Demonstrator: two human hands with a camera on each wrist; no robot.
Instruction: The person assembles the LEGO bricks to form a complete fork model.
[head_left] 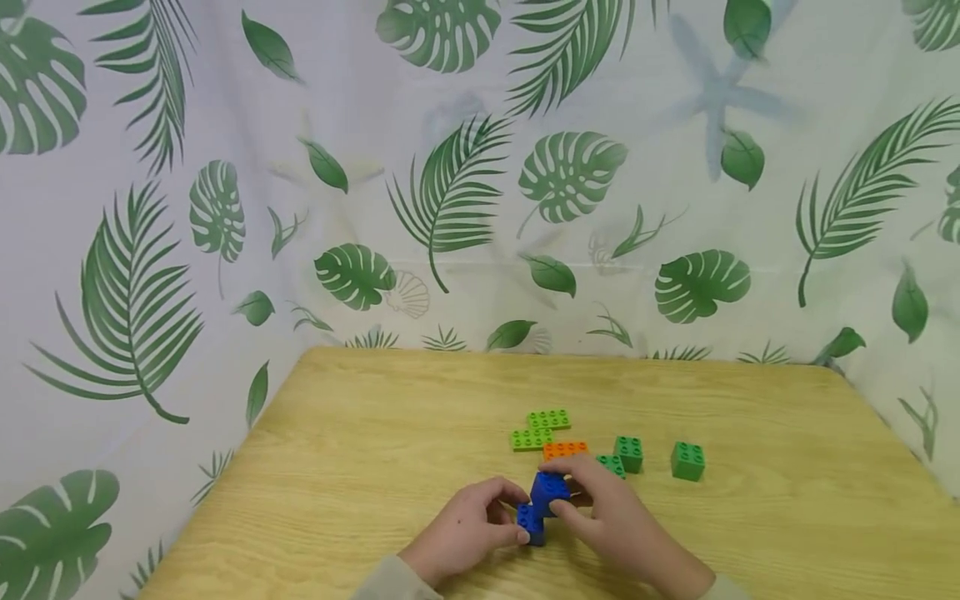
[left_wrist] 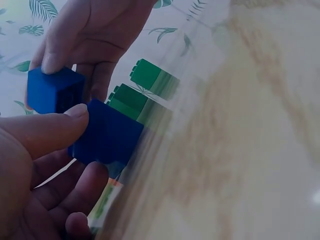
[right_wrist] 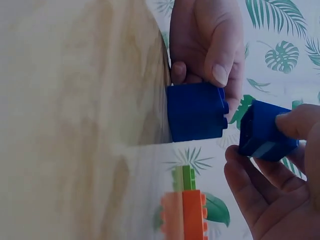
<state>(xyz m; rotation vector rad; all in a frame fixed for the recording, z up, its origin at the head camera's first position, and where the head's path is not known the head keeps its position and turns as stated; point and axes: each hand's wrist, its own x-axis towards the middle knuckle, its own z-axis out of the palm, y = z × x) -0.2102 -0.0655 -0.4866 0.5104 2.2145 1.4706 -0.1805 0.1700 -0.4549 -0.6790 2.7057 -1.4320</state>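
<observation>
Left hand (head_left: 472, 525) low, right hand (head_left: 611, 504) slightly higher beside it, fingers (right_wrist: 245, 187) of both in a pinch

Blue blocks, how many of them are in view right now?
2: the lower blue block, held in the left hand, and the raised blue block, held in the right hand.

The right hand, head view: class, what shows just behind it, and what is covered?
Just beyond the right hand, an orange brick and the nearest green brick show in part. The hand hides the rest of both, and anything lying fully behind it cannot be seen.
</observation>
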